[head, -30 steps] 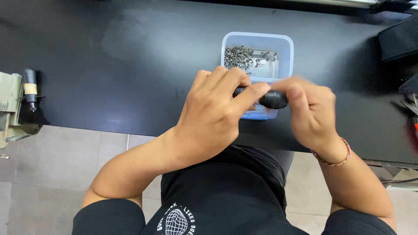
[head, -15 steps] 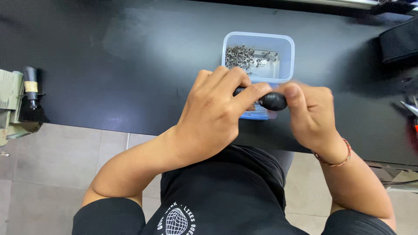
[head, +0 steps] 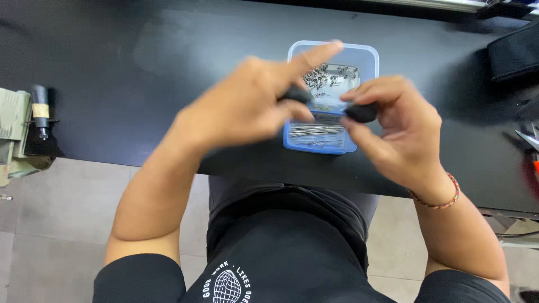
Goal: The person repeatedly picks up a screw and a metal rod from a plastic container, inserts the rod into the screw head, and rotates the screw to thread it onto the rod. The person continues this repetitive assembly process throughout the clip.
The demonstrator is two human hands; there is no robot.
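Change: a second ago I see both hands pressed together on one dark oval piece over the box; now they have come apart, each with its own dark piece, and both are lifted higher in the frame.
Left hand: my left hand (head: 247,109) is blurred with motion, forefinger stretched out over the box, thumb and middle fingers pinched on a black piece (head: 297,94).
Right hand: my right hand (head: 393,126) is closed on the other black piece (head: 362,113), thumb under, fingers curled over the top.
Gap: the two pieces sit near each other but apart, with the box showing between them.
Box: the clear blue box (head: 332,98) lies on the black table (head: 140,73), in the same spot as before; small metal parts heap in its far half, thin metal pins lie in its near half.
Edges: the box's near end lies just back from the table's front edge, above my lap.
Open room: broad bare table stretches left of the box; a tool (head: 39,109) stands off the left end; a dark bag (head: 514,53) crowds the far right.
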